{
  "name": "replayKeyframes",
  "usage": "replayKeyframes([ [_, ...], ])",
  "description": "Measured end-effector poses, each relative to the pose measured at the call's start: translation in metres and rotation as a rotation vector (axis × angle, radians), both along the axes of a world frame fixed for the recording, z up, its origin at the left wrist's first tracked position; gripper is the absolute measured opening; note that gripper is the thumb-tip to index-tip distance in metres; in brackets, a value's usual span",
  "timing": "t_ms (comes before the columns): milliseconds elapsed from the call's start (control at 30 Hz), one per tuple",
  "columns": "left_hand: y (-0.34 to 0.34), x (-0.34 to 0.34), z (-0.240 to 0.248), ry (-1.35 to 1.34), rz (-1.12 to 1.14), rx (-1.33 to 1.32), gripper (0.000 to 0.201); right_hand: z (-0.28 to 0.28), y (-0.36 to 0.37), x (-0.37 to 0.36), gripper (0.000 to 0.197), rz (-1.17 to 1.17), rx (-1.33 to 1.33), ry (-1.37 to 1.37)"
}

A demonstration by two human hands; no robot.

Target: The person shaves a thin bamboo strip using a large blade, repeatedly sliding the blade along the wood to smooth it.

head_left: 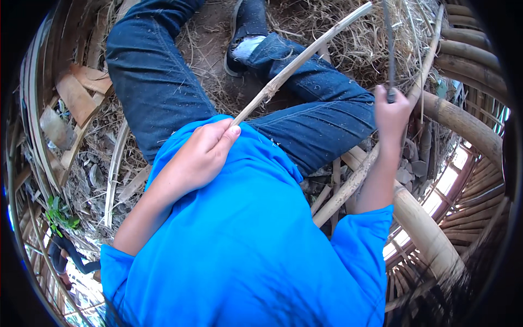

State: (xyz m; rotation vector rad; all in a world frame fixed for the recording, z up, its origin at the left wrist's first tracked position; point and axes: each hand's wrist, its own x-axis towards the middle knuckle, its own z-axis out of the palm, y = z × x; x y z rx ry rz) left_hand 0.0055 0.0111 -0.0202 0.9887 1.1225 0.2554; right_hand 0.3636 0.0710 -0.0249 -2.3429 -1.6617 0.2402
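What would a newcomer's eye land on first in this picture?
Probably the bright blue shirt filling the lower middle. Next, a pale stick slants from the left hand toward the upper right, in front of dark jeans. At right, the right hand holds a thin dark tool pointing toward the top edge.

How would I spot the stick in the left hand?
Find the blue shirt, then the left hand against it. From that hand, the pale stick slants up across the jeans. Unlike the thick bamboo at right, it's slim, with a ragged bump.
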Motion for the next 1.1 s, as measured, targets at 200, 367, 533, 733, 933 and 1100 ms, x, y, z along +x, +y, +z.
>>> replayKeyframes([
  [200,-0.002,0.007,0.020,0.147,-0.108,0.160,0.025,-0.005,-0.012,-0.061,0.021,0.138,-0.198,0.034],
  [367,-0.011,0.011,0.025,0.221,-0.161,0.284,0.021,-0.002,0.022,-0.038,0.016,0.093,-0.288,-0.178],
  [533,-0.004,0.016,0.032,0.237,-0.088,0.268,0.024,-0.014,0.049,-0.035,0.019,0.078,-0.113,-0.409],
  [733,-0.014,-0.003,0.023,0.090,-0.088,0.062,0.026,-0.019,0.040,0.192,0.045,-0.582,0.126,0.005],
  [933,-0.004,-0.005,0.002,-0.021,0.016,-0.008,0.026,0.022,0.001,0.062,0.033,-0.211,0.168,-0.197],
  [1100,0.001,-0.003,0.007,-0.025,0.023,-0.081,0.028,-0.006,-0.025,-0.011,0.023,-0.119,0.103,0.229],
])
